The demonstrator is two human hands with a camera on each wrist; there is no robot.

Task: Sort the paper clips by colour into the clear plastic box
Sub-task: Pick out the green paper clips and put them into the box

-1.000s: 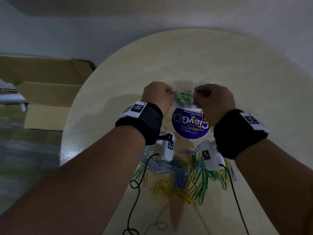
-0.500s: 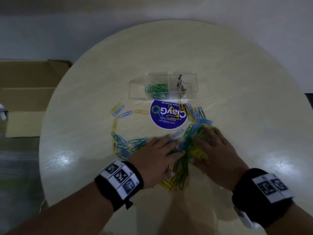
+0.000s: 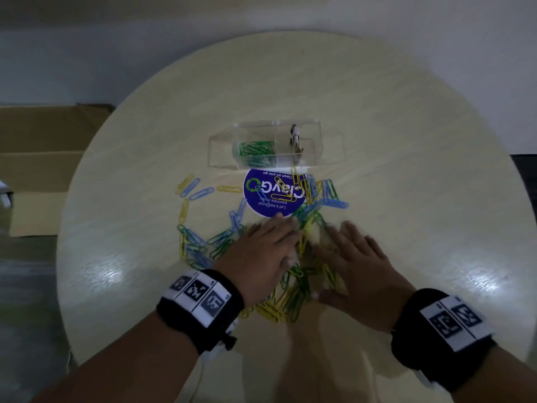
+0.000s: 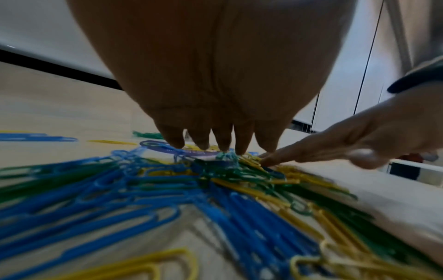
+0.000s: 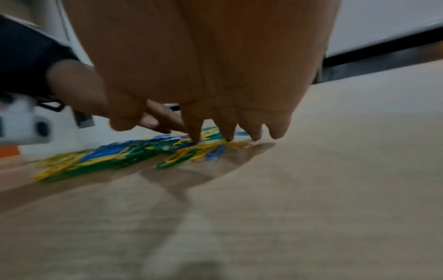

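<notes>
A heap of blue, green and yellow paper clips (image 3: 293,295) is spread over the round table's near middle. My left hand (image 3: 261,254) lies flat on the heap with straight fingers, fingertips (image 4: 223,145) touching the clips (image 4: 143,189). My right hand (image 3: 357,260) lies flat beside it, fingers spread, fingertips (image 5: 227,136) on the clips (image 5: 134,155). The clear plastic box (image 3: 266,146) stands farther back, with green clips (image 3: 257,151) in its left compartment and a small dark object (image 3: 296,138) in the right one.
A round blue sticker (image 3: 274,193) lies between box and heap, with a few clips on it. Loose blue and yellow clips (image 3: 197,190) are scattered to the left. A cardboard box (image 3: 40,167) stands on the floor left of the round table (image 3: 406,141).
A second ago both hands were curled up at the clear box; they came down onto the heap and now lie flat on it, shifted slightly toward the sticker.
</notes>
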